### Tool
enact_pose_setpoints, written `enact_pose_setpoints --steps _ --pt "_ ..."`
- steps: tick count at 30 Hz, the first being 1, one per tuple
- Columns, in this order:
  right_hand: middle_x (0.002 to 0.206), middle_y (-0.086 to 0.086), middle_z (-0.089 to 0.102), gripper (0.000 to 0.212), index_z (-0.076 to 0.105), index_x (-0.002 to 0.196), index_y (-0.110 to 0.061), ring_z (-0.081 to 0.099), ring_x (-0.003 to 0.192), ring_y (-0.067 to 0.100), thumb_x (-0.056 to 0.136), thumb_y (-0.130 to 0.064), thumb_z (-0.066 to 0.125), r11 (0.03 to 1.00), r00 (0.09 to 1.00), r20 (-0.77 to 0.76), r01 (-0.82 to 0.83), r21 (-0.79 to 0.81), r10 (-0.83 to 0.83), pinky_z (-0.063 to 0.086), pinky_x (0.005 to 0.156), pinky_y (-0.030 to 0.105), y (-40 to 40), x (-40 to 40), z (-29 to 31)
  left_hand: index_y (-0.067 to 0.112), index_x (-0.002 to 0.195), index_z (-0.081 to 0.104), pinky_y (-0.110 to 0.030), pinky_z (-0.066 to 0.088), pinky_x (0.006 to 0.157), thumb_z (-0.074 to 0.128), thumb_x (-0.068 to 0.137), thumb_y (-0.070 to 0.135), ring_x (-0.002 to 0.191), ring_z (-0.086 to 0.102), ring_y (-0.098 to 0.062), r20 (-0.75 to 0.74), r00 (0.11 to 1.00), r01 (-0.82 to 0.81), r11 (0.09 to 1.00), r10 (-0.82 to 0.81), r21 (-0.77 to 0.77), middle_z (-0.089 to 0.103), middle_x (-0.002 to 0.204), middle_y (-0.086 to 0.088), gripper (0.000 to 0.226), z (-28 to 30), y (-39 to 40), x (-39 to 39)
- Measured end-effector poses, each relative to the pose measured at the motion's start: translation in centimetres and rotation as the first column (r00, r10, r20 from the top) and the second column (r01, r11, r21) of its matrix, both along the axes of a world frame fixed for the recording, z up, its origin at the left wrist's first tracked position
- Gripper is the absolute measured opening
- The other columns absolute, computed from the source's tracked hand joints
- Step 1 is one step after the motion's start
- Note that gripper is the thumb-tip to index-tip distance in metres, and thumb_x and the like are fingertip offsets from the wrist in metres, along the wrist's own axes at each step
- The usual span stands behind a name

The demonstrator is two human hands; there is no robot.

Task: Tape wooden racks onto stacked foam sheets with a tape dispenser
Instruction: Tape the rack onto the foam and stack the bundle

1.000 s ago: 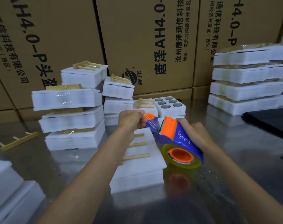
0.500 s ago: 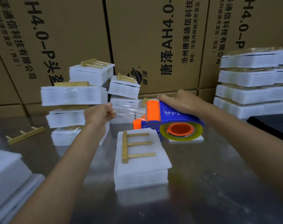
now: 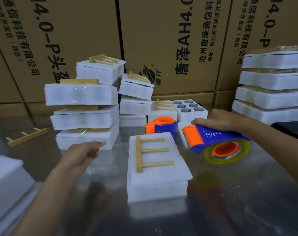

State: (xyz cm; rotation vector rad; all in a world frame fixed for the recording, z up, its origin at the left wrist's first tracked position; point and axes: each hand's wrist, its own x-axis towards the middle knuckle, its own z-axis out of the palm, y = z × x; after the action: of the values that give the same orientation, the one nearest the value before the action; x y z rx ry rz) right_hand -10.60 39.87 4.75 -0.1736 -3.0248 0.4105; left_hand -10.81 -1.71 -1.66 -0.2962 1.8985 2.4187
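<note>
Far left: loose wooden rack lying flat on the steel table. Behind it, taped foam bundles stacked three high. Left hand reaches out above the table, thumb and fingertip pinched, a glint of clear tape at the tips; tape strand itself too faint to trace. Centre: stacked foam sheets with wooden rack lying on top, untaped. Second dispenser just behind. Right hand grips tape dispenser from above, held clear of the foam. Far right: finished stacks.
</note>
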Motion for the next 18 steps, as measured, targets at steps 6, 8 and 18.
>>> enact_pose_setpoints --steps 6,8,18 --pt "0.093 -0.004 0.067 0.076 0.064 0.095 -0.028 0.062 0.082 0.013 0.067 -0.092 0.036 0.997 0.994 0.105 -0.031 0.072 0.023 0.05 0.072 0.032 -0.3 -1.0 -2.4 0.004 0.102 0.055 -0.03 0.04 0.07 0.078 0.074 -0.005 0.077 0.049 -0.022 -0.046 0.998 -0.068 0.844 0.051 -0.533 0.052 0.092 -0.012 0.037 -3.0 2.5 0.0" --pt "0.091 -0.006 0.066 0.07 0.063 0.09 -0.03 0.061 0.08 0.011 0.069 -0.091 0.036 0.996 0.995 0.099 -0.032 0.085 0.023 0.048 0.068 0.031 -0.3 -1.1 -3.4 0.009 0.101 0.049 -0.024 0.04 0.063 0.077 0.076 -0.003 0.072 0.046 -0.019 -0.079 0.997 -0.034 0.789 -0.019 -0.613 0.048 0.083 -0.005 0.04 -4.2 3.6 0.2" --pt "0.062 -0.015 0.058 0.055 0.055 0.07 -0.032 0.059 0.063 0.005 0.075 -0.085 0.041 0.997 0.999 0.036 -0.027 0.071 0.024 0.035 0.052 0.022 -0.4 -1.3 -4.2 0.015 0.091 0.06 -0.028 0.045 0.071 0.072 0.082 0.006 0.078 0.057 -0.022 -0.244 0.963 -0.097 0.697 -0.114 -0.711 0.061 0.081 -0.001 0.018 -7.0 6.2 1.4"
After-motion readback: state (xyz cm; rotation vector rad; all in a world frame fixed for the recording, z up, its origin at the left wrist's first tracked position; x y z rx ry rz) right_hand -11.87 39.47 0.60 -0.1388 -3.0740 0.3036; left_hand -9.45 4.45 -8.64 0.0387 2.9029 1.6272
